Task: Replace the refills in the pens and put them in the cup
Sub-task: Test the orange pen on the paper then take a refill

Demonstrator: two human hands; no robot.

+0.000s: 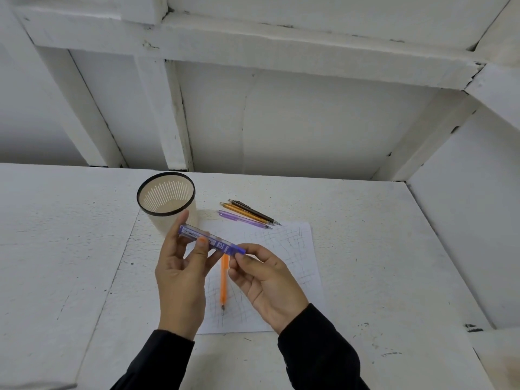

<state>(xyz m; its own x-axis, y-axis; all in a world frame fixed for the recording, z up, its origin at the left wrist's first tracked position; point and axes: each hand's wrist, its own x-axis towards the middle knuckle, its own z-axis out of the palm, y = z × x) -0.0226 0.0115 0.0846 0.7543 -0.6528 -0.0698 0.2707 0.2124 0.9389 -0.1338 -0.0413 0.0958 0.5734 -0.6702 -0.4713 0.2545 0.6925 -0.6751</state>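
Presently, I log the following from the head view.

1. Translucent blue-violet rectangular plastic refill case (212, 240): held in the air above the table, between both hands and tilted down to the right. It has white print on its face, too small for me to read.
2. Left hand (180, 277): thumb in front and fingers behind, clamped on the case's left half. Black sleeve at the wrist.
3. Right hand (267, 280): thumb and forefinger pinch the case's right end, the other fingers curled beneath. Black sleeve likewise.
4. Slim plastic orange pen (224, 280): lying on the sheet directly below the case, tip towards me, its far end hidden behind the case.
5. Cream slotted plastic cup (157, 223) with a black rim: upright on the table, just beyond the left hand.
6. Dark brown pen (253, 211), amber pen (244, 213) and purple pen (244, 219): side by side on the table to the right of the cup, tips pointing right and reaching the sheet's far edge.
7. White paper sheet (292, 243) scribbled with grid lines: flat on the table under the hands.
8. White painted rough table (365, 249): carries all of the above.
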